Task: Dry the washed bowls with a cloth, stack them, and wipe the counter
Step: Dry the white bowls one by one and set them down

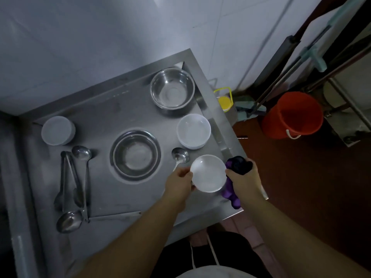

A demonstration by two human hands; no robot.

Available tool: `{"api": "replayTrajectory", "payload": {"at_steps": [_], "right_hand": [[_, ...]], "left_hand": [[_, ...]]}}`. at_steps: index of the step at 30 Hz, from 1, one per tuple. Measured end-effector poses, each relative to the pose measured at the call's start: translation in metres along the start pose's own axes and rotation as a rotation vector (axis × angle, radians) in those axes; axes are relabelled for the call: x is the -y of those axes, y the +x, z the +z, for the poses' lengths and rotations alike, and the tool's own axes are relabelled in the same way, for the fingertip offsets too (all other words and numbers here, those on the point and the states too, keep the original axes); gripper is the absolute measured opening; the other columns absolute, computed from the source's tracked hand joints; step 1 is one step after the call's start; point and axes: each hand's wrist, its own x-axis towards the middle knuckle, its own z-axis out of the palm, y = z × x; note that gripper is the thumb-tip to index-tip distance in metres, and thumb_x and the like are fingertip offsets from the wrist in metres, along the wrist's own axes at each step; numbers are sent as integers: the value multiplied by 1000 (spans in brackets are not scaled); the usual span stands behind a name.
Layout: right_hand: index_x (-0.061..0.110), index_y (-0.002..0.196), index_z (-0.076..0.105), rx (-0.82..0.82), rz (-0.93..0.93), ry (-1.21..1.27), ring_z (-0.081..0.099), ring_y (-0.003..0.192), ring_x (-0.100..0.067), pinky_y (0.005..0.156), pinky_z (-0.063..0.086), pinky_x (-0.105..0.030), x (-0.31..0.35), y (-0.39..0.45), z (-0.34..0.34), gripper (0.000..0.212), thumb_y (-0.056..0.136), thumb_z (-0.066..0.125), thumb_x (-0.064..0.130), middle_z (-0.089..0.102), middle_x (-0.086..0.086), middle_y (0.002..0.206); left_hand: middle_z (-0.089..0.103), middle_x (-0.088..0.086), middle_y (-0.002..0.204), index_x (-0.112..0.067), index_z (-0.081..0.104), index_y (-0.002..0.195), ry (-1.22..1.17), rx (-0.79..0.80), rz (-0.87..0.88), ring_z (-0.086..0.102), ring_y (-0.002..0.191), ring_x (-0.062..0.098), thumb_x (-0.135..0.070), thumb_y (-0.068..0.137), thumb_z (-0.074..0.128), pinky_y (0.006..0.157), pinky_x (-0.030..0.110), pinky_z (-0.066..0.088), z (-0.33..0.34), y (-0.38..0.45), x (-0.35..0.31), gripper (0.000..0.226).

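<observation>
Bowl, white, held above near right corner of steel counter, mouth up. Your left hand pinches its left rim; your right hand clutches purple cloth against its right side, cloth hanging below bowl. Stack of white bowls sits just beyond, by counter's right edge. Steel bowl at far corner, second steel bowl mid-counter. Spoon lies between mid bowl and your held bowl. Upturned white bowls, ladles and tongs at left.
</observation>
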Motion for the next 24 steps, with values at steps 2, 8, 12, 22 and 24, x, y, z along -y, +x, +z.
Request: {"api": "replayTrajectory", "payload": {"at_steps": [2,8,12,22,24], "right_hand": [[40,121,48,12,0,-17,63,98,-21,84,49,-36,-2,4,1,57,84,85,19,60,19,103],[28,123,59,71,-39,-61,68,93,-16,73,50,-31,-7,12,-2,52,81,85,14,69,8,105],[32,120,57,123,-60,-85,67,93,-14,74,52,-32,-5,16,-8,52,80,88,19,68,10,104],[41,106,61,178,-174,-45,65,88,-9,74,48,-33,51,2,-35,42,78,85,21,69,13,99],[41,94,61,221,-219,-2,66,83,-9,68,48,-30,66,-10,-28,38,75,85,20,70,11,94]], "left_hand": [[77,2,112,-24,76,111,0,-36,8,74,103,23,-16,99,64,83,38,66,3,5,6,19],[79,-7,95,-30,77,100,42,-119,21,75,98,22,-18,97,66,89,44,65,8,12,9,16],[77,0,104,-29,76,102,59,-140,3,74,98,23,-19,97,65,92,47,64,9,10,7,16],[70,3,107,-23,67,122,101,-199,74,71,93,22,-23,97,65,93,49,63,-3,-30,-3,25],[71,3,106,-21,68,120,88,-226,97,71,91,22,-22,97,64,92,49,63,-10,-41,-3,23]]}}
